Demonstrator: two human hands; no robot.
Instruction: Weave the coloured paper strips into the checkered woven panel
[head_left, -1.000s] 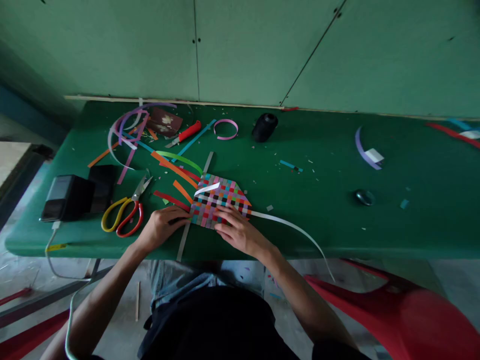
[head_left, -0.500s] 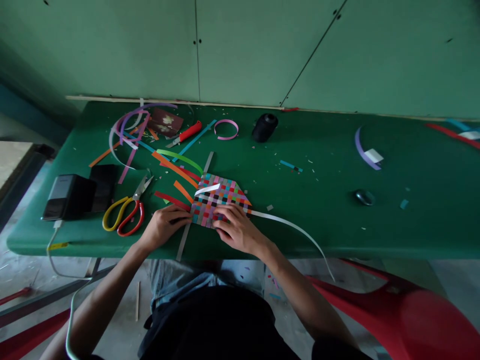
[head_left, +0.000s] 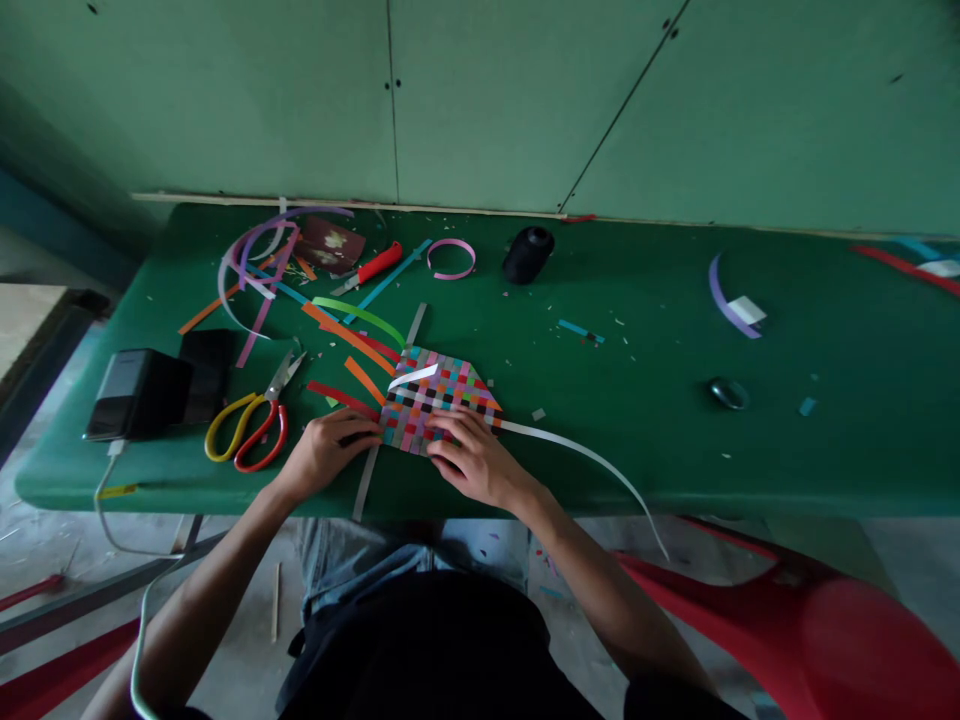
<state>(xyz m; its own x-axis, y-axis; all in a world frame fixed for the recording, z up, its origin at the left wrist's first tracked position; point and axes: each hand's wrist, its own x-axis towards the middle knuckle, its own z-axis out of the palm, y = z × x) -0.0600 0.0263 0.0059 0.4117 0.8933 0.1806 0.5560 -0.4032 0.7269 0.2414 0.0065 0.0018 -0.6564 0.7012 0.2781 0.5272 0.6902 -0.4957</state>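
A multicoloured piece woven from flat strips [head_left: 442, 385] lies on the green table, its right end narrowing to a slanted tip. My left hand [head_left: 334, 452] pinches the piece at its lower left corner, thumb and fingers together. Across its lower right part rest the bent fingers of my right hand [head_left: 480, 462], the thumb close to the near edge; they cover some of the weave. Loose ends fan out to the left, among them a red strip [head_left: 341, 398] and an orange strip [head_left: 349, 338]. A long white strip [head_left: 577, 443] trails from the right tip past the table's front edge.
Left of my hands lie scissors [head_left: 262, 410] with yellow and red handles, and a black power bank [head_left: 139, 395] with a cable. Behind are a red-handled cutter knife [head_left: 379, 263], a pink ring [head_left: 451, 259] and a black thread spool [head_left: 529, 255]. A red chair [head_left: 862, 640] stands at lower right.
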